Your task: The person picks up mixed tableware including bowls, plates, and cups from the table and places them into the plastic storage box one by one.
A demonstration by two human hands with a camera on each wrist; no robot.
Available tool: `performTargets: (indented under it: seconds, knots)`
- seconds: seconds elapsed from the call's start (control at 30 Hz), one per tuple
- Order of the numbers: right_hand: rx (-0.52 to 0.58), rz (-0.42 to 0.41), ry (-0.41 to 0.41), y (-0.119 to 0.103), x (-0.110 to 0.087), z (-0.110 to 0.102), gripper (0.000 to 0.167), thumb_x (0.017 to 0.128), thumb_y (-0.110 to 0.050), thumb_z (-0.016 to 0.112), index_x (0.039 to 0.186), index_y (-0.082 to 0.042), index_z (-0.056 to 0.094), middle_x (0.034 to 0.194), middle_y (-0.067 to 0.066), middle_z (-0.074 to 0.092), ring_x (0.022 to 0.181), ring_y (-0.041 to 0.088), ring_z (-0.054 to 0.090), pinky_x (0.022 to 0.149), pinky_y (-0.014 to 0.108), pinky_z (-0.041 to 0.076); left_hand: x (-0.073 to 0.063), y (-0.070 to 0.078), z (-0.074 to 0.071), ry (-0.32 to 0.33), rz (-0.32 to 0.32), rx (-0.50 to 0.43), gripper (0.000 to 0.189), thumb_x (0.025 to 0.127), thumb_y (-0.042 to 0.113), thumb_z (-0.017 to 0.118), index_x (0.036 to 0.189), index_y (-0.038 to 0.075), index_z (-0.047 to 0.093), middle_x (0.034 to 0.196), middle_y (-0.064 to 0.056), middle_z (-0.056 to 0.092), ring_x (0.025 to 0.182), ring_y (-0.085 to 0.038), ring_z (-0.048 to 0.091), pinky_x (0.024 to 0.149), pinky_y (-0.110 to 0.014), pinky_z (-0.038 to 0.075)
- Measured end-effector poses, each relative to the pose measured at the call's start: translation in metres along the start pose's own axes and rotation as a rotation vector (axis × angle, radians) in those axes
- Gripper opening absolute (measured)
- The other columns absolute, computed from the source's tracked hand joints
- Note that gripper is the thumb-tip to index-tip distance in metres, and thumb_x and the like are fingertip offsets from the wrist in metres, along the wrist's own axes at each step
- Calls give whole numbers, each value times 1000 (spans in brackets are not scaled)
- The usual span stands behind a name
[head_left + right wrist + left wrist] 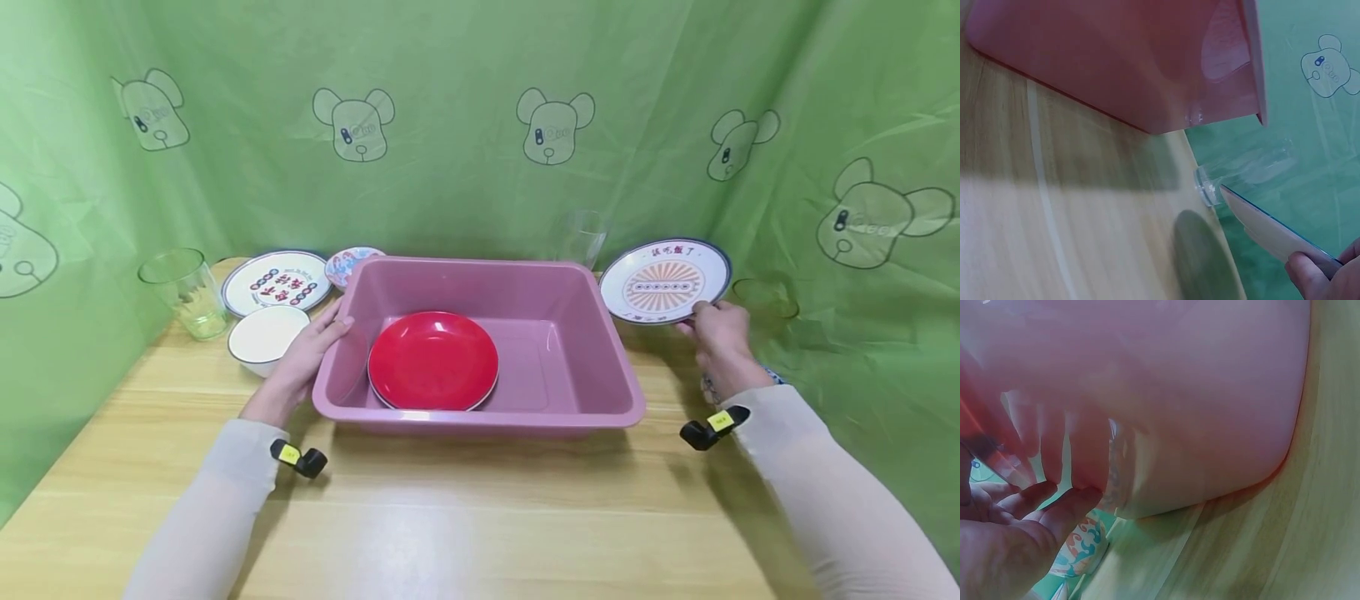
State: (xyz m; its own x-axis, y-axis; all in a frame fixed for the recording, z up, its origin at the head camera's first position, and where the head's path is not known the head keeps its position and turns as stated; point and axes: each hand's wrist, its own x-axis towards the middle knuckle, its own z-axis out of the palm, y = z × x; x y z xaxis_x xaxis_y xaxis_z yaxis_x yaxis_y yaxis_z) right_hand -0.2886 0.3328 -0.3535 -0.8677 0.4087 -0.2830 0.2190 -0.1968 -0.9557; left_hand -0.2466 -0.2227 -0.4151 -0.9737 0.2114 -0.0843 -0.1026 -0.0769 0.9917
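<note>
A pink plastic basin stands mid-table with a red plate inside it, atop another pale-edged piece mostly hidden beneath. At the basin's left end, my left hand grips the rim; its fingers touch the outer wall below. My right hand pinches the near right edge of a white plate with a dark blue rim and an orange sunburst print. This plate is tilted and held off the table to the right of the basin. In the right wrist view, the plate shows edge-on above its shadow.
Left of the basin are a white bowl, a printed plate, a small patterned dish and a glass. A clear glass stands behind the basin, and a yellowish glass at right. Green curtains surround the table.
</note>
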Motion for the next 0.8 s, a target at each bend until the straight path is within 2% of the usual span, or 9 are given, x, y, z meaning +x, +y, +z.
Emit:
performTargets:
  seconds: [0.2,0.53,0.63,0.8]
  knots:
    - [-20,-24,18,-10,-3,-3,56,100,-4,38,153,-2,23,100,5,56,76,7,64,78,19,56,0,1,2,-1,-6,10,62,104,33,47,157,31,16,160,-12,20,141,-34,29,111,-50,33]
    - [-77,-89,20,-28,-12,-3,54,101,-9,38,153,-5,26,111,7,54,77,5,65,76,17,55,-1,3,3,3,-26,11,63,104,32,47,158,31,14,160,-14,21,141,-35,30,111,-51,33]
    - [-57,-114,11,-34,-16,0,54,101,-7,37,153,-5,26,112,8,52,78,6,65,78,17,55,-1,4,4,-8,-18,9,63,104,31,47,158,30,13,160,-15,21,141,-36,30,110,-51,34]
    - [14,-132,-23,-41,-21,8,53,102,-5,37,154,-6,25,117,9,54,87,10,67,84,20,53,0,8,2,-28,-30,44,65,104,29,49,158,29,13,158,-16,24,138,-37,35,104,-47,42]
